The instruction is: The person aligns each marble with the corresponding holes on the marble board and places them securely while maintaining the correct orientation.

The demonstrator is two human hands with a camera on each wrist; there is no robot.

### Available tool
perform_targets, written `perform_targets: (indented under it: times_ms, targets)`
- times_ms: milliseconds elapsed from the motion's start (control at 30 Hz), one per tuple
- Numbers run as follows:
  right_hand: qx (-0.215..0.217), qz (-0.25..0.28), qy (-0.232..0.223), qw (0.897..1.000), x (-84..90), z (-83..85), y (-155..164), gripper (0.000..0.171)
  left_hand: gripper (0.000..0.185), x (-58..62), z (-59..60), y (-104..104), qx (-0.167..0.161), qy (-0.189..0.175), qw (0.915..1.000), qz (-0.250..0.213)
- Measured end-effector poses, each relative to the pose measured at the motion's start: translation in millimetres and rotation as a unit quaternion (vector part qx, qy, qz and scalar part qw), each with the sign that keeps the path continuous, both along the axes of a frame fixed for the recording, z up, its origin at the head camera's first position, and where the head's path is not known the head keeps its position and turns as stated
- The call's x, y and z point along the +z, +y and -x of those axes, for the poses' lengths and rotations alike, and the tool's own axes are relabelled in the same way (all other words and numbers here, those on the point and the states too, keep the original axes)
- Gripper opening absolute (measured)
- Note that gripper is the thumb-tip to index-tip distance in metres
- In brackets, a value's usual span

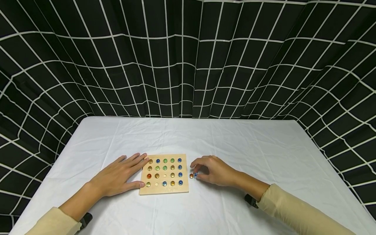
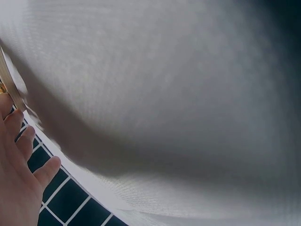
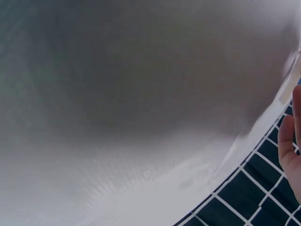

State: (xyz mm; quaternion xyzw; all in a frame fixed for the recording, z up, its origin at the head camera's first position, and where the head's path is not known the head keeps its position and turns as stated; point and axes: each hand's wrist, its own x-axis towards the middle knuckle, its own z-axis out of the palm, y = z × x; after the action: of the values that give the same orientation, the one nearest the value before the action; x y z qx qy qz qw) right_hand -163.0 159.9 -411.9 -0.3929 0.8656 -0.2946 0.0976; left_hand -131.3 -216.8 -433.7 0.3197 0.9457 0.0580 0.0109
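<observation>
A black backdrop (image 1: 188,55) with a white grid is hung behind and around the work area, from 9 o'clock through 12 to 3 o'clock. A table (image 1: 249,147) covered by a white cloth is seen below it and fills the lower half of the head view.

A square wooden board (image 1: 164,188) is laid flat on the cloth at the 6 o'clock side of the table, slightly left of centre. Rows of shallow holes are cut into it, and most are filled with glass marbles in blue, green, amber and red. Three holes in the lower rows are seen bare.

The left hand (image 1: 117,178) is laid flat at 9 o'clock of the board, fingers straight and spread. The fingertips are rested on the board's left edge and the thumb is pressed against its near left corner. Nothing is gripped. In the left wrist view only the hand's edge (image 2: 16,179) and blurred cloth are shown.

The right hand (image 1: 212,170) is placed on the cloth at 3 o'clock of the board, just beside it, with the fingers curled. A blue marble (image 1: 195,175) is pinched at the fingertips. An amber marble (image 1: 191,176) is seen lying on the cloth, touching or just beside the blue one, between the hand and the board.
</observation>
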Motion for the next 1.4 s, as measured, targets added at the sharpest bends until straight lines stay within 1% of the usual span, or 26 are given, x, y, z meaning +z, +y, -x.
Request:
perform_targets:
  times_ms: [267, 600, 867, 1200, 1400]
  targets:
    - [0.004, 0.016, -0.004, 1.0, 6.7, 1.6, -8.1, 0.032, 0.083, 0.5, 0.6, 0.1, -0.001, -0.002, 1.0, -0.002]
    - [0.024, 0.03, -0.001, 0.999, 11.9, 3.2, -35.6, 0.031, 0.083, -0.6, 0.4, -0.8, 0.002, -0.003, 1.0, -0.002]
    - [0.044, 0.043, -0.019, 0.998, 13.5, 3.4, -55.0, 0.029, 0.083, -1.3, 0.5, -0.9, 0.001, -0.002, 1.0, -0.001]
    - [0.056, 0.031, -0.028, 0.998, 15.0, 2.3, -70.9, 0.029, 0.082, -0.3, 0.7, -1.2, -0.004, 0.001, 1.0, -0.002]
    - [0.058, 0.027, -0.029, 0.998, 12.5, 4.0, -78.1, 0.027, 0.083, 0.2, 1.2, -0.6, 0.0, -0.003, 1.0, -0.001]
